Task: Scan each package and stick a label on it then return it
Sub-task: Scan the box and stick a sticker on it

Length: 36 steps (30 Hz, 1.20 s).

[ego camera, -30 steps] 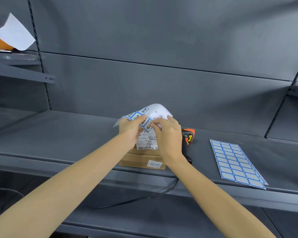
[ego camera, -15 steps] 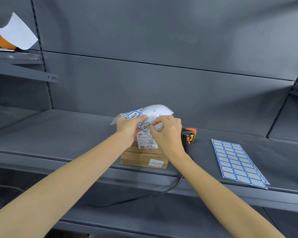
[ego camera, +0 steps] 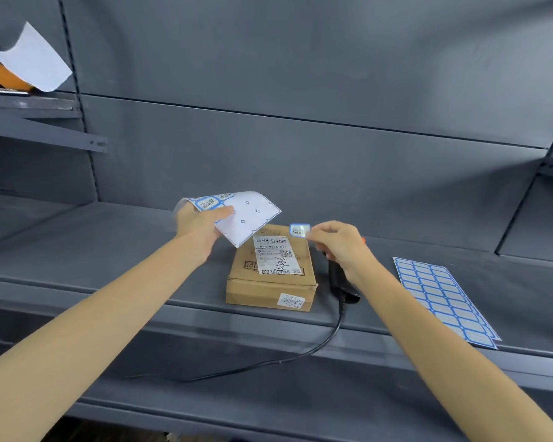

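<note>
A small brown cardboard package point(ego camera: 268, 283) with a white shipping label on top lies on the grey metal shelf point(ego camera: 109, 269). My left hand point(ego camera: 198, 228) grips a curled label sheet point(ego camera: 246, 215), mostly peeled, above the package's left rear corner. My right hand point(ego camera: 339, 242) pinches one blue-bordered label point(ego camera: 299, 230) just above the package's far right corner. A black and orange barcode scanner point(ego camera: 342, 282) lies on the shelf right of the package, partly hidden behind my right hand.
A full sheet of blue-bordered labels point(ego camera: 444, 298) lies on the shelf to the right. The scanner's black cable point(ego camera: 300, 355) hangs over the shelf's front edge. On an upper left shelf point(ego camera: 32, 106) sit white paper point(ego camera: 29, 59) and something orange.
My right hand has peeled one label off the sheet and moved right with it. My left hand has carried the sheet left, uncovering the package's top.
</note>
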Motion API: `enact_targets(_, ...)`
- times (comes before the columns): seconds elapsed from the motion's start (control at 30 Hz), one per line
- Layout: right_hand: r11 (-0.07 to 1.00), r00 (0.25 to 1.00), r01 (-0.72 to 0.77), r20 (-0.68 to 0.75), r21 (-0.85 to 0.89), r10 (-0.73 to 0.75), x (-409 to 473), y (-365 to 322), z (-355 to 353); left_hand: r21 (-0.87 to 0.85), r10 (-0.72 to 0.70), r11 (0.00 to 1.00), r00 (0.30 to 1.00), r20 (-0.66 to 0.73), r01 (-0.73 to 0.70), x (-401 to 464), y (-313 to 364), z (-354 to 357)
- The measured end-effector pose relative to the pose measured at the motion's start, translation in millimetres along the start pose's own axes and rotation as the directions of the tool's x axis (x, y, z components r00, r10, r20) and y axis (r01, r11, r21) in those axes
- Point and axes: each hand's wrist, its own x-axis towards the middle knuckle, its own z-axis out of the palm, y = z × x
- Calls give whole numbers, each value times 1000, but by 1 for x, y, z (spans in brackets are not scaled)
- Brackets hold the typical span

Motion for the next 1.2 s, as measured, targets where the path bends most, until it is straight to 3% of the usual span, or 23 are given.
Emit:
enact_targets(0.1,987,983,-112,134,-113,126,2,1,-2,25,3,1000,1000,16,-3,4,4,-11)
enact_targets(0.27,932,975,-84,163,-352,149,7,-3,7,52,-29,998,999,29,28,6,2,-15)
enact_targets(0.4,779,985,-13,127,-627,119,12,-7,16,68,-44,997,998,40,41,4,-1,-15)
enact_targets(0.5,697,989,16,114,-716,95,12,-5,18,77,-50,996,998,40,47,4,-3,-15)
enact_targets(0.67,564,986,165,129,-809,-103,16,7,14,87,-52,995,997,50,47,4,-4,-15)
enact_targets(0.77,390,881,443,311,-807,-355,10,20,12,83,-56,995,997,52,51,4,-5,-16)
enact_targets(0.83,278,816,549,434,-788,-381,4,29,10,88,-53,995,997,50,49,5,-4,-17)
enact_targets(0.93,309,824,561,482,-768,-297,3,28,5,90,-51,995,998,49,46,5,-4,-17)
enact_targets(1.07,259,821,571,544,-779,-172,8,25,3,94,-53,994,997,54,47,3,-4,-16)
enact_targets(1.13,397,842,528,523,-751,-130,9,24,1,84,-49,995,997,58,44,2,-3,-15)
enact_targets(1.2,615,874,450,462,-647,-153,10,20,-2,60,-48,997,996,80,44,1,-1,-15)
